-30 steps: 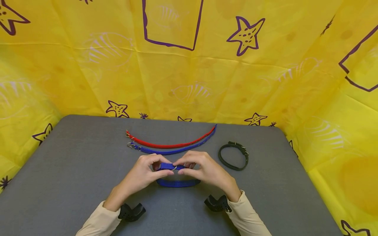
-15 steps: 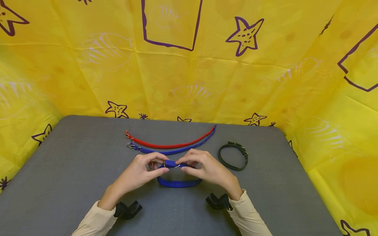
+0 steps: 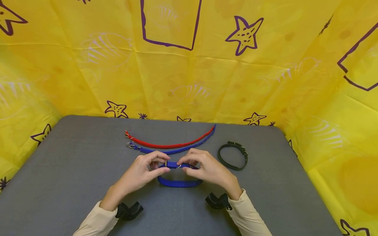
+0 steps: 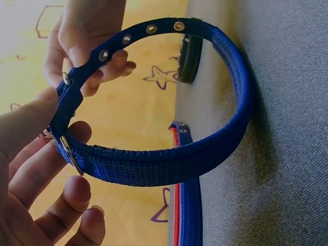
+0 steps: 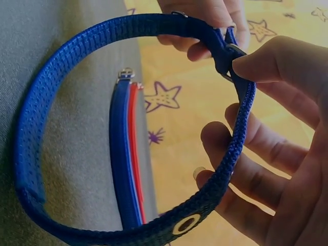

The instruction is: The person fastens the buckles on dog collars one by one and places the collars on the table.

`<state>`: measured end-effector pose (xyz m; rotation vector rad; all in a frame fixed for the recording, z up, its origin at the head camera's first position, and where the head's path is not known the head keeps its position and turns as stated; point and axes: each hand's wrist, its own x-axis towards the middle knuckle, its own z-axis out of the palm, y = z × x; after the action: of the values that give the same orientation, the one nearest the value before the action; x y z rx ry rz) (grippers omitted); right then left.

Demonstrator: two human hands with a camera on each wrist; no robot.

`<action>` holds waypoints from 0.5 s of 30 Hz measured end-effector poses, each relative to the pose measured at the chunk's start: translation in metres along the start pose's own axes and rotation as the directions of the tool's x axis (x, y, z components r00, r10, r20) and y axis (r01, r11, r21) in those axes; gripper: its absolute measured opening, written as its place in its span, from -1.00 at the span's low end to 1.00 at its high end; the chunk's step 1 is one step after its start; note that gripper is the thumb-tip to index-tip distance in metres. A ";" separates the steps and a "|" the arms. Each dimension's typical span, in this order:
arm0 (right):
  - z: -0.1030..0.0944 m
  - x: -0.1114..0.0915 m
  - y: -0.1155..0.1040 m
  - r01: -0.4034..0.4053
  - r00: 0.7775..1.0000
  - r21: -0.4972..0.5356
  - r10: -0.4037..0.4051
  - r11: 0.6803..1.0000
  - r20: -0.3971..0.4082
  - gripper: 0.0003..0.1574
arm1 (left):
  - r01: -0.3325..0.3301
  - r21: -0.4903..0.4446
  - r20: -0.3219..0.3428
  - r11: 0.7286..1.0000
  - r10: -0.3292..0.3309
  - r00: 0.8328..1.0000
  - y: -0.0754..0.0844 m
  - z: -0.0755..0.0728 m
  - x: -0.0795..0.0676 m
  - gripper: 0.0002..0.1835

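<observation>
Collar (image 3: 180, 184) was held sideways, pinched by left hand (image 3: 145, 169) and right hand (image 3: 204, 165), looped toward near edge of table (image 3: 73, 164)

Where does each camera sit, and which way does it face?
Head: on the head, facing forward and down at the gray table; left hand, right hand and beige sleeves show.
Left wrist: on that wrist, facing the left hand and looped blue collar; part of the right hand shows.
Right wrist: on that wrist, facing the right hand; part of the left hand shows.
Shared: both wrist views show the looped blue collar.
</observation>
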<state>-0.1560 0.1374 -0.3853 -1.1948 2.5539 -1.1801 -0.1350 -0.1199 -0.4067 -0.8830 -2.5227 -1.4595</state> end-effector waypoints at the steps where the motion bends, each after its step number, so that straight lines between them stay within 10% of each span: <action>1: 0.001 0.000 -0.001 -0.001 1.000 0.000 0.001 1.000 0.000 -0.77 | -0.004 0.000 -0.006 1.000 0.004 1.000 0.000 0.001 0.000 -0.75; 15: 0.006 0.004 0.001 0.022 0.997 0.003 -0.022 1.000 -0.078 -0.86 | 0.034 0.008 0.020 0.999 -0.034 0.999 -0.001 0.000 0.001 -0.77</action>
<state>-0.1566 0.1314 -0.3893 -1.2028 2.5990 -1.2597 -0.1361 -0.1201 -0.4073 -0.8620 -2.5690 -1.4566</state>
